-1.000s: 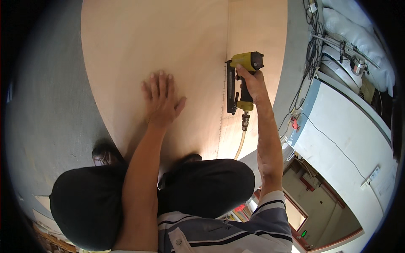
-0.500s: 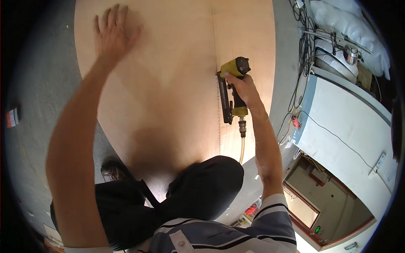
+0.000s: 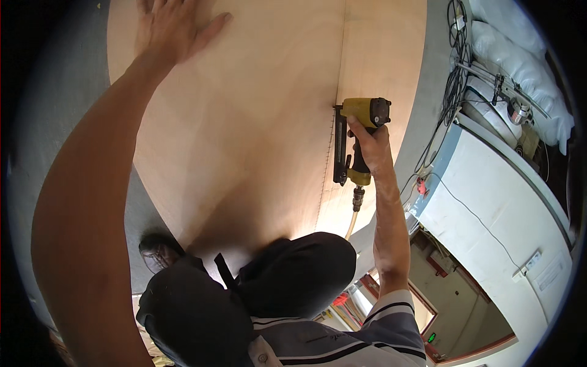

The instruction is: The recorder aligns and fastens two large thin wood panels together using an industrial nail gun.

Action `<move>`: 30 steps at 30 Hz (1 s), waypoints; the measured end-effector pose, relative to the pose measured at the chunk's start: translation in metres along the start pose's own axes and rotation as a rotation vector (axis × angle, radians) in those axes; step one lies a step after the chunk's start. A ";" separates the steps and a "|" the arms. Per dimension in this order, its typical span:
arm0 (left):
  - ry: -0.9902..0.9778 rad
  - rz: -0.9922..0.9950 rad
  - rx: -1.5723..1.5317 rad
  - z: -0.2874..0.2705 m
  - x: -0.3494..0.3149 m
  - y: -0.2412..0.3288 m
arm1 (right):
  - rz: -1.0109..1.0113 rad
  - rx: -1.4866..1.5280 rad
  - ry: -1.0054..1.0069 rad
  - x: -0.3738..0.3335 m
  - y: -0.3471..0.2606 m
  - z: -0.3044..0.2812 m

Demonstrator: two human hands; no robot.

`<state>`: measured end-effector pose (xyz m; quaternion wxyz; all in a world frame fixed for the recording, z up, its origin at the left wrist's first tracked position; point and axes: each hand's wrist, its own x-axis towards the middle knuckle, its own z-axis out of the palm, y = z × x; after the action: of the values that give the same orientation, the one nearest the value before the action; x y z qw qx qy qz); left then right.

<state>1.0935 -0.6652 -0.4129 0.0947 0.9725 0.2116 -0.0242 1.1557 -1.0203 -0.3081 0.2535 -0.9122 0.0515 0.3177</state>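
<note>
A yellow and black pneumatic staple gun (image 3: 358, 110) is gripped by my right hand (image 3: 375, 145), with my fingers wrapped round its handle. The gun's nose meets the seam between wooden sheets, where a row of staples (image 3: 328, 160) runs back toward my knee. From the gun's lower end a pale air hose (image 3: 352, 225) hangs on a metal coupling. My left hand (image 3: 171, 27) lies on the large light-brown plywood sheet (image 3: 244, 116) near its far left, thumb spread out; its fingertips are cut off by the upper edge of the view.
At the right stand a white panel (image 3: 489, 196) with a power strip (image 3: 531, 264), and bundled black cables (image 3: 452, 85). Beyond them lie plastic-wrapped white bundles (image 3: 504, 52). My knee (image 3: 299, 269) and shoe (image 3: 158, 252) are beside the sheet's near edge. Grey floor (image 3: 73, 122) borders the left.
My view has shifted over the sheet. The staple gun is farther along the seam, away from my body, still in my right hand. My left hand remains spread on the sheet.
</note>
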 end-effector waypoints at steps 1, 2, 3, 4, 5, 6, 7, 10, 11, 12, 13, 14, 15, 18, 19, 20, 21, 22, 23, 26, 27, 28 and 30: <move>0.013 -0.003 0.000 -0.001 -0.001 -0.002 | -0.034 0.008 -0.016 0.001 0.000 0.001; 0.012 -0.011 0.002 -0.003 -0.001 -0.002 | -0.038 0.005 -0.023 0.002 0.001 0.000; 0.009 -0.001 -0.005 -0.004 -0.003 -0.001 | -0.049 0.031 -0.011 0.001 0.000 -0.001; 0.007 0.012 -0.013 -0.006 -0.004 0.000 | -0.058 0.058 0.004 -0.001 -0.002 0.000; 0.006 0.011 -0.013 -0.007 -0.006 0.001 | -0.021 0.060 -0.006 -0.003 -0.005 -0.003; 0.011 -0.006 -0.004 -0.007 -0.006 0.003 | -0.022 0.061 -0.002 -0.003 -0.008 -0.003; 0.018 -0.020 0.004 -0.008 -0.005 0.005 | -0.017 0.075 0.006 -0.003 -0.009 -0.003; -0.053 -0.038 0.008 -0.013 -0.006 0.005 | 0.010 0.108 0.018 0.001 -0.007 -0.004; -0.042 -0.020 0.000 -0.006 -0.004 0.003 | 0.004 0.117 0.021 0.001 -0.006 -0.005; 0.029 0.002 0.129 0.004 -0.008 -0.007 | -0.005 0.134 0.008 0.001 -0.008 -0.001; 0.104 0.024 0.250 0.009 -0.008 -0.009 | 0.000 0.123 0.004 0.001 -0.010 0.000; 0.114 0.035 0.250 0.013 -0.008 -0.011 | 0.000 0.132 0.016 0.001 -0.012 -0.001; 0.128 0.032 0.239 0.014 -0.010 -0.009 | 0.013 0.098 0.012 0.000 -0.012 -0.003; 0.137 0.029 0.245 0.013 -0.013 -0.005 | 0.021 0.054 0.010 0.000 -0.015 -0.007; 0.125 0.020 0.262 0.013 -0.014 -0.005 | 0.026 0.035 0.006 0.001 -0.014 -0.007; 0.128 0.026 0.262 0.014 -0.015 -0.006 | 0.031 0.016 0.001 0.002 -0.014 -0.006; 0.117 0.017 0.256 0.015 -0.017 -0.009 | 0.031 0.020 0.002 0.004 -0.013 -0.005; 0.105 0.006 0.248 0.016 -0.019 -0.011 | -0.003 0.028 0.002 0.007 -0.011 -0.005; 0.105 0.007 0.251 0.017 -0.021 -0.013 | -0.037 0.036 0.001 0.008 -0.010 -0.004; 0.184 0.047 0.187 0.020 -0.026 -0.016 | -0.075 0.048 -0.015 0.006 -0.014 -0.001; 0.173 0.039 0.203 0.018 -0.026 -0.015 | -0.085 0.057 -0.009 0.006 -0.014 -0.001; 0.162 0.032 0.219 0.017 -0.027 -0.015 | -0.086 0.056 -0.013 0.005 -0.016 0.000; 0.169 0.028 0.227 0.019 -0.030 -0.016 | -0.016 0.034 -0.019 0.005 -0.021 0.001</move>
<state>1.0590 -0.6668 -0.4314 -0.0336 0.9784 0.2010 0.0355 1.1642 -1.0013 -0.3024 0.2719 -0.9051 0.0473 0.3235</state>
